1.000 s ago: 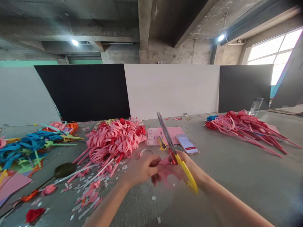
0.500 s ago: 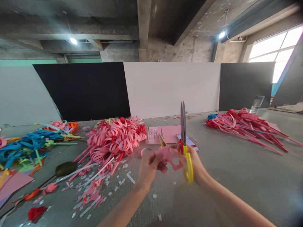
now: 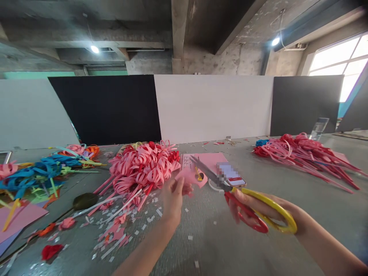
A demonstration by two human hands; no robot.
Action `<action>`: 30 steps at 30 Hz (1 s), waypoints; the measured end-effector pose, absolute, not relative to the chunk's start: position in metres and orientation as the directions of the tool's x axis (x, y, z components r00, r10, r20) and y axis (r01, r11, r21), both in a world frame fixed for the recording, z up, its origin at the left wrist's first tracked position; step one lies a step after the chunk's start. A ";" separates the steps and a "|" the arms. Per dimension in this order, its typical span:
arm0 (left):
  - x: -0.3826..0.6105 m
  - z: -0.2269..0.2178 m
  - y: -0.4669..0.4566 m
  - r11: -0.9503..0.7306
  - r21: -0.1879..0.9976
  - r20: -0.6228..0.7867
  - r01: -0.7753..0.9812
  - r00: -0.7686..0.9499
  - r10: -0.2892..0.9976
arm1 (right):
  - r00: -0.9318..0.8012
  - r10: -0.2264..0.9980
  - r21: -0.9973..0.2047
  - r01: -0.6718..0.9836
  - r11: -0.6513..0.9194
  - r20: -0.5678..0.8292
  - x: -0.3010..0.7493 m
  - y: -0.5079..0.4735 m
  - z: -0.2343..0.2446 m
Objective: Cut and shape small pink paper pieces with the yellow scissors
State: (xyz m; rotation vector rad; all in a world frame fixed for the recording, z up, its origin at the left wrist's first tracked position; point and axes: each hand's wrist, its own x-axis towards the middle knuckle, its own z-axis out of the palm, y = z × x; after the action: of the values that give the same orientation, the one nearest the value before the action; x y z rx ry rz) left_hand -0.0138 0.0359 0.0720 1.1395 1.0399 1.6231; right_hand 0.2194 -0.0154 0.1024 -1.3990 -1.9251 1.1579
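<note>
My left hand [image 3: 174,197] pinches a small piece of pink paper [image 3: 189,177] that has a rounded cut-out on its right side. Held in my right hand [image 3: 258,207] is a large pair of scissors [image 3: 266,203] with one yellow and one red handle loop. Its blades point up and left, close to the right of the paper, and look closed. Behind the hands lie a pink notebook [image 3: 212,158], a phone [image 3: 230,173] with its screen lit, and a ring-shaped roll of tape [image 3: 214,187]. A smaller yellow-handled pair of scissors shows through the cut-out.
Looped pink paper strips [image 3: 143,165] are heaped left of centre, with blue ones [image 3: 37,176] farther left. More pink and red strips [image 3: 299,157] lie at right near a clear container [image 3: 319,128]. Paper scraps [image 3: 117,232] and a red paper flower [image 3: 51,252] lie in front.
My right hand has let go of the paper and moved right. The scissors have swung from upright to pointing up and left. My left hand keeps the pink paper.
</note>
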 end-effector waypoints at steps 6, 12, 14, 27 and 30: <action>-0.016 0.077 0.036 -0.303 0.914 0.221 -0.268 -0.297 0.929 | -0.393 0.899 -0.859 0.510 0.039 -0.193 0.235 -0.010 0.081; -0.016 0.074 0.038 -0.303 0.898 0.212 -0.320 -0.289 0.934 | -0.447 0.876 -0.890 0.454 0.048 -0.181 0.226 -0.011 0.088; -0.015 0.072 0.038 -0.302 0.908 0.225 -0.292 -0.269 0.936 | -0.477 0.856 -0.892 0.450 0.043 -0.200 0.218 -0.012 0.094; -0.005 0.076 0.023 -0.251 0.923 0.220 -0.293 -0.137 0.966 | -0.511 0.823 -0.807 0.579 0.116 -0.248 0.194 -0.004 0.095; -0.006 0.077 0.024 -0.250 0.923 0.221 -0.291 -0.131 0.966 | -0.509 0.819 -0.783 0.609 0.125 -0.265 0.192 0.001 0.092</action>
State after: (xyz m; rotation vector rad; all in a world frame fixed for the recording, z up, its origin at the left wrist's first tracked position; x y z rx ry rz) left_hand -0.0056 0.0236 0.0773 1.0933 0.9175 1.5866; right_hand 0.1919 0.0005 0.0920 -1.4107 -2.1707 1.3278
